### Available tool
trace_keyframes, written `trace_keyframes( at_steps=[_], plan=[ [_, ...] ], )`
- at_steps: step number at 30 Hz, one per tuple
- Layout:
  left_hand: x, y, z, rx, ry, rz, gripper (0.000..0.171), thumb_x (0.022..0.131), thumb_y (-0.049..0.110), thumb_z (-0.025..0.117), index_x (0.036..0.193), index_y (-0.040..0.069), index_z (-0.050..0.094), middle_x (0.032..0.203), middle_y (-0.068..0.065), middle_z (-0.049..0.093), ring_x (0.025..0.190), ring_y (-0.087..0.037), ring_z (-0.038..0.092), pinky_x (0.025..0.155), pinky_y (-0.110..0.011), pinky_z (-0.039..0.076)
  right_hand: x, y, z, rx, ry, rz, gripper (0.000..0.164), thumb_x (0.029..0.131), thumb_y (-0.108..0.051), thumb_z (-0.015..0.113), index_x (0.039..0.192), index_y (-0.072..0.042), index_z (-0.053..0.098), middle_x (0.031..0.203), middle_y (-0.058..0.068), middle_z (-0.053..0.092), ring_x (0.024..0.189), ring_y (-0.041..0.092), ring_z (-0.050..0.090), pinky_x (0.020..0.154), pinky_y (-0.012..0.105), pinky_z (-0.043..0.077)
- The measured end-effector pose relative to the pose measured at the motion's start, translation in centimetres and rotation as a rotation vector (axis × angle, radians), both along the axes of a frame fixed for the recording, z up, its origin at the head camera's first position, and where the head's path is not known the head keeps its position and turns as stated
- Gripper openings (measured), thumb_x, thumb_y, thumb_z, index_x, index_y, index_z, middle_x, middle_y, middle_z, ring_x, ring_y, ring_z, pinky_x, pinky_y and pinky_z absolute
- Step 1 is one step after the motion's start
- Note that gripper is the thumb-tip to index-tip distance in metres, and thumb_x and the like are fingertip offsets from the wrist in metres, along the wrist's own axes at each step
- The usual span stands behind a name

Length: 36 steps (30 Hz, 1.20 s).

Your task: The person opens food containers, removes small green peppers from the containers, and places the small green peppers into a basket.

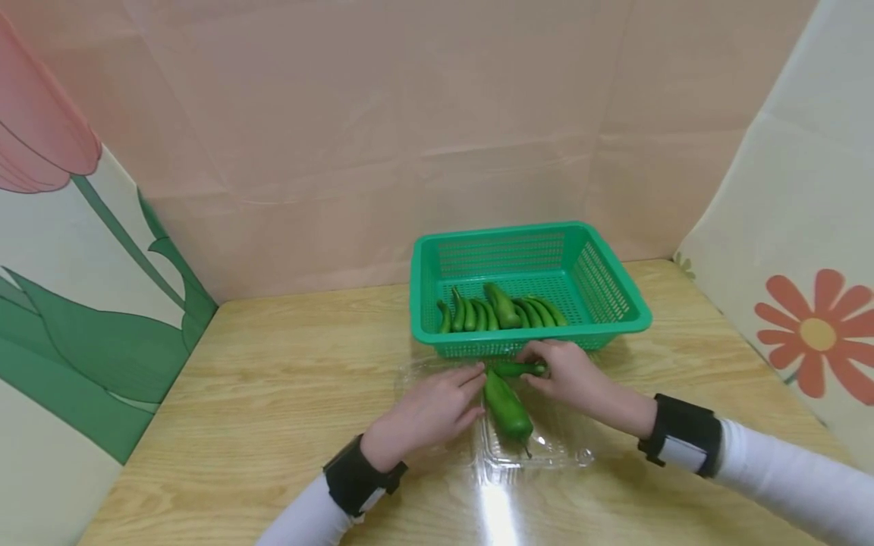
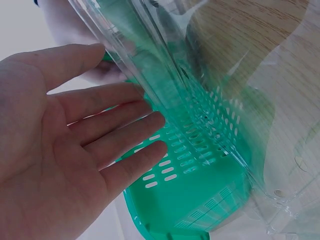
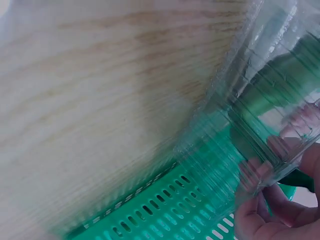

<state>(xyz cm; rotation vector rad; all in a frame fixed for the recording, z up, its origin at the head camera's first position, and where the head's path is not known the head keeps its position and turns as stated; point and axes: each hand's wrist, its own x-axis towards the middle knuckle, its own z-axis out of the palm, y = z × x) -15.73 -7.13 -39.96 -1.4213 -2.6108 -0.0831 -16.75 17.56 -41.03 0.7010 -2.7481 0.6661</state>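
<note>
A clear plastic clamshell box (image 1: 558, 452) lies open on the table in front of the basket. Inside it, a large glossy green pepper (image 1: 508, 409) points its thin stem toward me. Behind that pepper, a smaller, slim green pepper (image 1: 520, 369) lies crosswise, its right end pinched by my right hand (image 1: 567, 375). The right wrist view has the fingers (image 3: 250, 220) at the clear box wall, with a dark green end (image 3: 298, 181) beside them. My left hand (image 1: 433, 407) reaches in from the left, fingers extended beside the large pepper's tip; its palm (image 2: 65, 155) faces the box wall.
A green plastic basket (image 1: 532, 335) with slotted sides stands just behind the box. Several slim green peppers (image 1: 471, 315) and one thicker green one (image 1: 501, 305) lie along its near side. A pink cloth backdrop (image 1: 328, 189) rises behind the wooden table (image 1: 307, 364).
</note>
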Motion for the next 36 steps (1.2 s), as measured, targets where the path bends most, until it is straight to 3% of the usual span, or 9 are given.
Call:
trace_keyframes(
  at_steps=[4,15,23,30,36],
  plan=[
    [0.0,0.0,0.0,-0.003,-0.010,0.008,0.051,0.094,0.036,0.057,0.133,0.003,0.052,0.141,-0.012,0.049,0.127,-0.022,0.051,0.108,-0.032,0.043,0.2,0.2,-0.1,-0.027,-0.028,-0.003,0.022,0.069,-0.004,0.079,0.089,-0.008,0.069,0.083,0.003,0.070,0.071,0.012,0.063,0.060,0.021,0.056],
    [0.1,0.0,0.1,-0.011,-0.008,0.011,0.050,0.094,0.037,0.056,0.133,0.004,0.052,0.141,-0.011,0.049,0.127,-0.021,0.051,0.107,-0.032,0.044,0.5,0.6,-0.3,-0.085,-0.084,0.000,0.028,0.069,0.000,0.079,0.095,-0.007,0.071,0.089,0.006,0.070,0.075,0.017,0.066,0.063,0.025,0.059],
    [0.1,0.0,0.2,-0.007,0.003,0.005,0.050,0.094,0.036,0.056,0.132,0.004,0.053,0.140,-0.011,0.051,0.126,-0.021,0.052,0.106,-0.032,0.045,0.8,0.4,-0.3,-0.158,-0.033,0.014,0.024,0.075,-0.008,0.077,0.098,-0.004,0.071,0.089,0.007,0.072,0.075,0.016,0.070,0.064,0.021,0.059],
    [0.2,0.0,0.3,-0.005,-0.001,0.000,0.050,0.094,0.036,0.056,0.132,0.004,0.053,0.140,-0.012,0.050,0.126,-0.021,0.052,0.106,-0.032,0.045,1.0,0.4,-0.3,-0.112,0.068,-0.006,0.024,0.075,-0.012,0.079,0.095,-0.004,0.071,0.085,0.005,0.073,0.073,0.016,0.068,0.064,0.029,0.060],
    [0.1,0.0,0.3,-0.012,-0.008,0.006,0.050,0.094,0.037,0.056,0.132,0.004,0.053,0.140,-0.012,0.050,0.127,-0.021,0.052,0.107,-0.032,0.044,1.3,0.4,0.3,-0.167,0.017,-0.008,0.029,0.076,-0.012,0.078,0.100,-0.002,0.066,0.084,0.007,0.072,0.072,0.017,0.069,0.063,0.026,0.060]
  ],
)
